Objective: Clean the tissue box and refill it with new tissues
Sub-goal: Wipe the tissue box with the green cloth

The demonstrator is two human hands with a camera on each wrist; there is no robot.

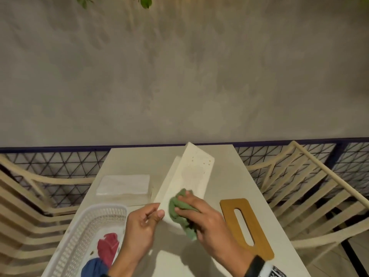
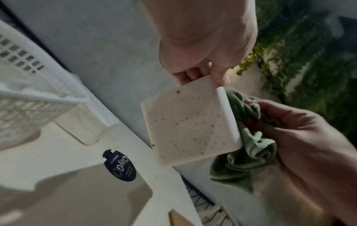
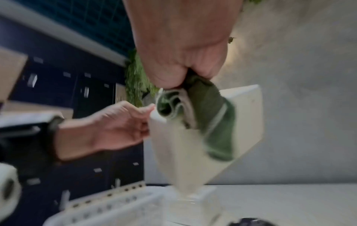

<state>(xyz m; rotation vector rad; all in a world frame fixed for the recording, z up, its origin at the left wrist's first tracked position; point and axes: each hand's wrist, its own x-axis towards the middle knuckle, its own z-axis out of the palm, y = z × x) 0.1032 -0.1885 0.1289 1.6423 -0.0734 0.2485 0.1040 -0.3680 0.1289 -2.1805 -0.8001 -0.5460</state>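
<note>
right hand (image 1: 205, 220): lower centre-right of head view, fingers curled round a bunched green cloth (image 1: 180, 212), pressing it onto the tissue box; dark strap at the wrist.
left hand (image 1: 142, 222): lower centre, thumb and fingers pinching the near left corner of the box.
tissue box (image 1: 189, 176): centre of head view, cream, small dots on its faces, tilted and held up off the tabletop (image 1: 229, 176), far end pointing away.
basket (image 1: 79, 232): lower left, white, perforated, on the tabletop; holds a red cloth (image 1: 108, 246) and a blue cloth (image 1: 93, 267) touching each other.
wooden lid (image 1: 245, 226): right of the hands, flat on the tabletop, brown with an oval slot.
tissues (image 1: 123, 184): white stack beyond the basket, left of the box.
chairs: cream slatted, one on each side, left (image 1: 30, 206) and right (image 1: 309, 196).
far: mesh railing (image 1: 60, 168), grey wall behind.
</note>
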